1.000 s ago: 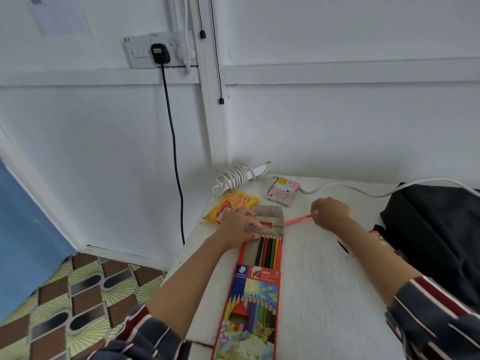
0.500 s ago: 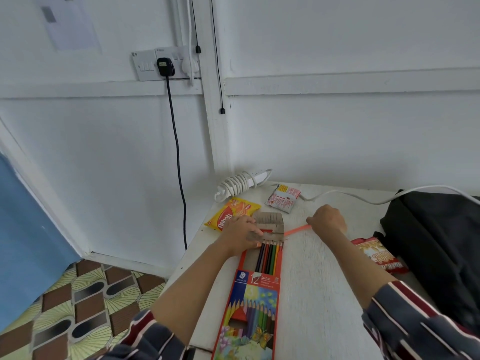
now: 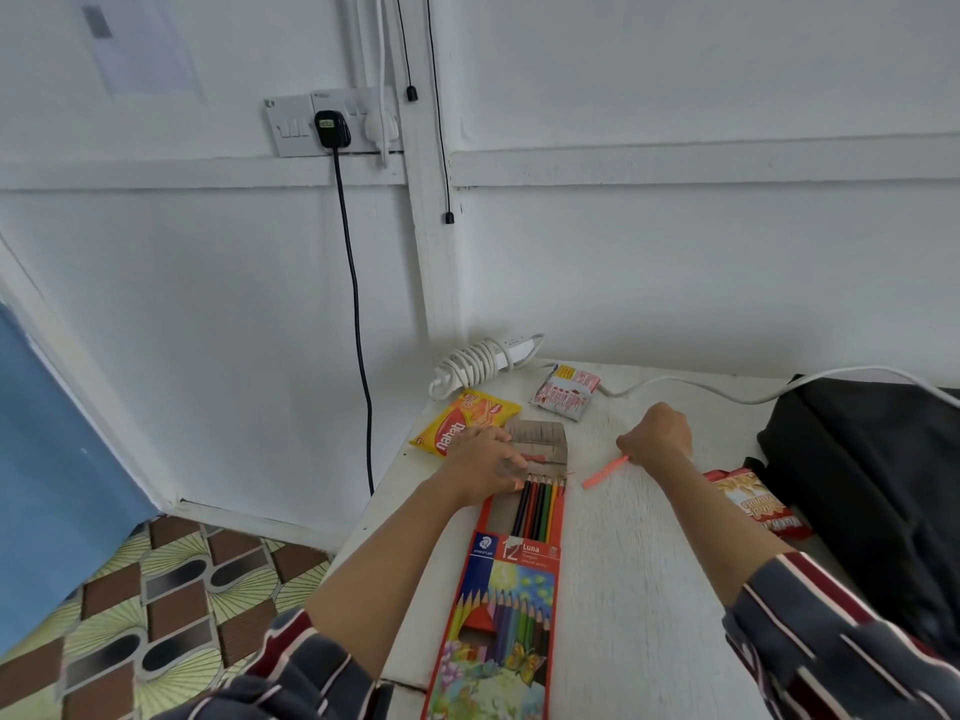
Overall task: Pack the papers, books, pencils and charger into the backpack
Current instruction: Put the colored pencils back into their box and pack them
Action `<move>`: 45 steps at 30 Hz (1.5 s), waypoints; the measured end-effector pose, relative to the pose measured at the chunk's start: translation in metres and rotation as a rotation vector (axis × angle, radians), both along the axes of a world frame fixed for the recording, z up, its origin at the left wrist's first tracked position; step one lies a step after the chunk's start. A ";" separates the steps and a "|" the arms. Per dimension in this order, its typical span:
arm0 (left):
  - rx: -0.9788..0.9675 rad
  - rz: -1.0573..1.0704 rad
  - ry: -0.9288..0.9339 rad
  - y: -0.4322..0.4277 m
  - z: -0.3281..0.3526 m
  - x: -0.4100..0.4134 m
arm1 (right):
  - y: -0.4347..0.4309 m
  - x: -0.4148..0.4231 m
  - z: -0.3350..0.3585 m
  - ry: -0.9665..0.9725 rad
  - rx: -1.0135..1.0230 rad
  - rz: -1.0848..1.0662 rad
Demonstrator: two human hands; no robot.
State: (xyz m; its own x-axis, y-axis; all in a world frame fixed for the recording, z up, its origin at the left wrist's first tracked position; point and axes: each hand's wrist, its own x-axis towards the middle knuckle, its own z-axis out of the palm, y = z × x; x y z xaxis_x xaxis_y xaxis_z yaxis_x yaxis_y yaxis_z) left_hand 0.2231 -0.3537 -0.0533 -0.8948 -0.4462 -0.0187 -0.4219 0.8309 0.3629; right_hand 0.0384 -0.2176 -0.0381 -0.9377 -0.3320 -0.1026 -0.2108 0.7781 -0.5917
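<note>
A: What does the head view show, and which step is in hand?

B: The pencils, I'd judge. The right hand (image 3: 657, 433) pinches one end of a pink pencil (image 3: 605, 472), whose tip is low over the counter (image 3: 639, 589), just right of the pencil box (image 3: 509, 589). The left hand (image 3: 488, 459) lies on the box's open end, by the cardboard flap (image 3: 537, 436). Whether its fingers grip or merely press, I cannot tell.

A: And the box?

B: Flat on the counter, flap open, with several pencils (image 3: 540, 504) showing at its mouth. The backpack (image 3: 872, 485) sits at the right edge, well apart from it.

A: So the next move?

B: Likely lining the pink pencil up with the mouth and sliding it in beside the others — then closing the flap.
</note>
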 end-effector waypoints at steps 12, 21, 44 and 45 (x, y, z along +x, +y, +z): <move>0.023 0.001 0.005 0.001 0.001 -0.002 | 0.016 0.001 0.016 -0.185 -0.501 0.091; 0.061 0.000 0.032 -0.002 -0.002 -0.006 | 0.008 0.033 0.045 -0.333 -0.782 0.309; 0.290 0.023 0.301 0.006 0.007 0.017 | -0.017 0.095 -0.014 0.151 -0.204 0.721; 0.281 0.027 0.301 0.006 0.008 0.017 | -0.016 0.096 -0.012 0.185 -0.184 0.768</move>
